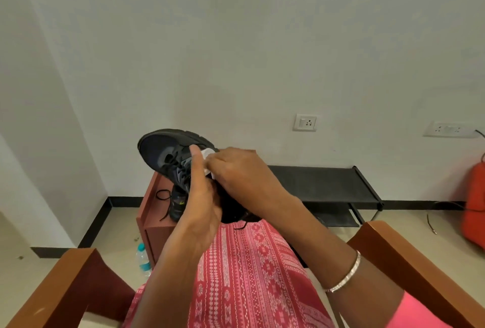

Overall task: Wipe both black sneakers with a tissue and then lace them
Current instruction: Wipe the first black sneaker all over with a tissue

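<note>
A black sneaker (165,150) is held up above my lap, toe pointing up and to the left. My left hand (200,196) grips it around the middle from below, thumb up along the laces. My right hand (236,167) presses a white tissue (207,155) against the sneaker's side, and only a small corner of the tissue shows. The second black sneaker (178,203) lies on the red-brown cabinet (149,196) behind my hands, with a loose black lace (164,195) beside it. Much of that sneaker is hidden by my left hand.
I sit in a chair with wooden armrests (409,259) on both sides. A plastic water bottle (143,259) stands on the floor by the cabinet. A black shoe rack (328,183) stands against the wall, and an orange object (475,204) sits at the far right.
</note>
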Motion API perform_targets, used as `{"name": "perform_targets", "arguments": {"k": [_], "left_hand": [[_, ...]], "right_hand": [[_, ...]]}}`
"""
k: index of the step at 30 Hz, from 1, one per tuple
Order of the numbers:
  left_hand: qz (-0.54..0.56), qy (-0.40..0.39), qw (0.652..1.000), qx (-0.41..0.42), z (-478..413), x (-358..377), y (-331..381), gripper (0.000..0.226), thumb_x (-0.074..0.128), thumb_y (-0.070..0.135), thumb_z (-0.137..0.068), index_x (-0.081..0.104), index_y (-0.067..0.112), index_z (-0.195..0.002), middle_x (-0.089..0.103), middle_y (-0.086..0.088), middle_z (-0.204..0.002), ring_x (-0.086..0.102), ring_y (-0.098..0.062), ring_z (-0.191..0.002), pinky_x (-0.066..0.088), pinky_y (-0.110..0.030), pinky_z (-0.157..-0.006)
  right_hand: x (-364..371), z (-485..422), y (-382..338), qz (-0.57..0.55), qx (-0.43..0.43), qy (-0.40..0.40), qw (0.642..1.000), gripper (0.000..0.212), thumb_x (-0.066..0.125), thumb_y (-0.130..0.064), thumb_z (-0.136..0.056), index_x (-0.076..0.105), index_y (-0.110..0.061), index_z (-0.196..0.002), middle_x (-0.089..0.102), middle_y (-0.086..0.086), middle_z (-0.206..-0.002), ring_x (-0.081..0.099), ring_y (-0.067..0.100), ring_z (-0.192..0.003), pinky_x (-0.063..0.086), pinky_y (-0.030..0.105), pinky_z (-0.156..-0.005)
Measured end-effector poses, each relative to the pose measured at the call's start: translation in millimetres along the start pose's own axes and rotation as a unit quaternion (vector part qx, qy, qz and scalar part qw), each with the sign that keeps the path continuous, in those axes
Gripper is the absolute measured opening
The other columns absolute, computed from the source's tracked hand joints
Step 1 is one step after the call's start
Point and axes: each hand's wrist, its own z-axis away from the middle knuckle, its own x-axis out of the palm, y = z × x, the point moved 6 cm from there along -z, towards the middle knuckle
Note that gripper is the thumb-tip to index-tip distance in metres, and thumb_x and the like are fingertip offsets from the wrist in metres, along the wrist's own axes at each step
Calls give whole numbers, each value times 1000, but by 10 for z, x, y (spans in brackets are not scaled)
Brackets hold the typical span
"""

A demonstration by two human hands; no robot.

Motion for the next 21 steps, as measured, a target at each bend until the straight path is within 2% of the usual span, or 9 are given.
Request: {"name": "perform_targets", "arguments": {"k": [3,6,8,10,13,14,17,19,21], "left_hand": [[-23,3,1000,4,38,-42,28,78,27,76,-92,60,14,-128,74,-11,-116,69,-19,-112,50,-36,-94],[-35,15,999,-8,27,-116,17,90,18,80,-90,57,11,-131,71,-18,-119,68,-24,-115,49,-40,-99],[-46,25,999,-8,27,-130,54,98,17,84,-87,58,7,-133,71,-18,-120,67,-25,-116,46,-44,-106],[-56,61,997,-1,8,-166,47,100,19,86,-86,63,7,-128,72,-16,-118,69,-24,-112,48,-43,-105],[-53,115,992,16,35,-180,55,85,22,78,-91,70,11,-114,78,-6,-97,75,-14,-86,58,-27,-78],[-46,124,991,30,52,-182,97,83,25,78,-90,69,13,-117,78,-5,-100,75,-14,-89,58,-27,-78],[-17,166,985,49,80,-236,168,96,42,91,-73,62,18,-133,72,-6,-122,68,-23,-114,48,-43,-106],[-13,171,983,63,101,-223,192,94,40,90,-75,62,20,-133,72,-5,-122,68,-24,-114,47,-46,-108],[-15,160,984,74,104,-184,179,91,40,88,-77,64,18,-129,73,-6,-118,69,-24,-112,49,-45,-105]], "right_hand": [[-237,-38,102,-133,26,100,986,21,64,-5,-84,77,-9,-99,77,6,-92,73,25,-83,59,33,-69],[-413,125,275,-198,147,170,954,24,66,-11,-89,76,-12,-111,76,2,-108,72,16,-97,58,28,-83],[-362,258,396,-212,214,135,944,25,65,-16,-93,74,-14,-116,74,0,-115,68,12,-104,53,26,-92],[-233,369,379,-199,227,60,951,25,61,-18,-98,72,-13,-120,72,0,-120,64,12,-110,49,28,-98],[-50,530,165,-201,226,1,953,33,50,-23,-104,61,-15,-134,65,0,-131,59,12,-119,47,33,-103],[-32,583,55,-211,227,5,951,36,48,-23,-106,56,-16,-140,62,0,-137,56,11,-126,45,32,-107],[-32,701,-286,-232,219,29,947,45,46,-18,-105,43,-19,-150,45,-1,-153,34,4,-144,26,22,-120],[-9,711,-390,-217,209,25,953,52,46,-13,-102,37,-18,-153,39,-1,-157,24,2,-147,20,24,-122],[7,635,-340,-215,210,21,953,52,44,-11,-100,40,-18,-152,42,1,-155,27,5,-147,17,33,-125]]}}
